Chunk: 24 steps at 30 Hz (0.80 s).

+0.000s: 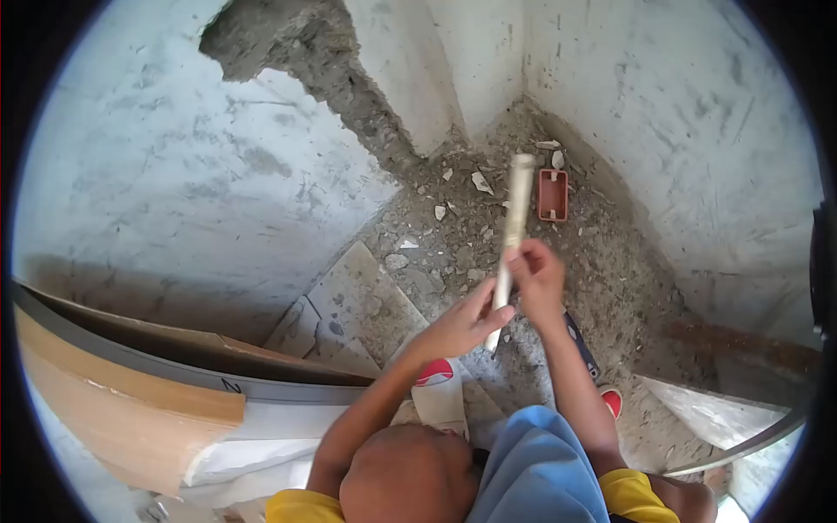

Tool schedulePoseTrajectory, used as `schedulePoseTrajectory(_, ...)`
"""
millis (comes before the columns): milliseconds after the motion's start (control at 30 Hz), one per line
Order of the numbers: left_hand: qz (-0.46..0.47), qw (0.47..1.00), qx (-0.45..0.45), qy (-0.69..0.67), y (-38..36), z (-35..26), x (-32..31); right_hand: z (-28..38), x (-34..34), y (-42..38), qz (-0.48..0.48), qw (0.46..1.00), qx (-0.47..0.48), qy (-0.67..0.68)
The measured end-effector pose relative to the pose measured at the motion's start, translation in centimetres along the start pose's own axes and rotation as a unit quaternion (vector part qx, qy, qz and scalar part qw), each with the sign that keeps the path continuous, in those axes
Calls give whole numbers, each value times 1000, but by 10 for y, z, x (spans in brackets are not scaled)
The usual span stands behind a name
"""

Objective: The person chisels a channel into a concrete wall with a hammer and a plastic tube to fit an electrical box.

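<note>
Tube (pixel 518 202) slanted over rubble-strewn floor (pixel 606 270); right hand (pixel 538 277) grasps it near the middle, left hand (pixel 466 324) grips it lower down, close to the near end. Far length projects beyond right hand.

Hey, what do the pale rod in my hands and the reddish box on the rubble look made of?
Pale rod: perhaps plastic or wood; its cream surface looks fairly smooth, but blur leaves this open.

Reddish box: probably moulded plastic with a plain finish, judging by its even colour, thin walls and rounded corners.
</note>
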State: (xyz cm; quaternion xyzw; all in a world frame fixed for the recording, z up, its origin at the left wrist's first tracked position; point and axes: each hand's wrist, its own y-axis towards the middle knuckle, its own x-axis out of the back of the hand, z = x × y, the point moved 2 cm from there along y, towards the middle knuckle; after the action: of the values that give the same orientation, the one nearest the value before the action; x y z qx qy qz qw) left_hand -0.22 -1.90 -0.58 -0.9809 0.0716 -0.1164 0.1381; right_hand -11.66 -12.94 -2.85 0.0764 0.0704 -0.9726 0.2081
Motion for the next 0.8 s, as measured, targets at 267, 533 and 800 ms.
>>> schedulePoseTrajectory(267, -361, 929, 72, 41, -14, 86, 34, -30, 49, 5, 130, 825, -46, -548)
schedulePoseTrajectory(533, -455, 885, 68, 66, 34, 136, 89, -47, 124, -32, 218, 648, -194, -703)
schedulePoseTrajectory(800, -423, 895, 123, -68, -11, 142, 31, -63, 126, -71, 65, 758, -166, -628)
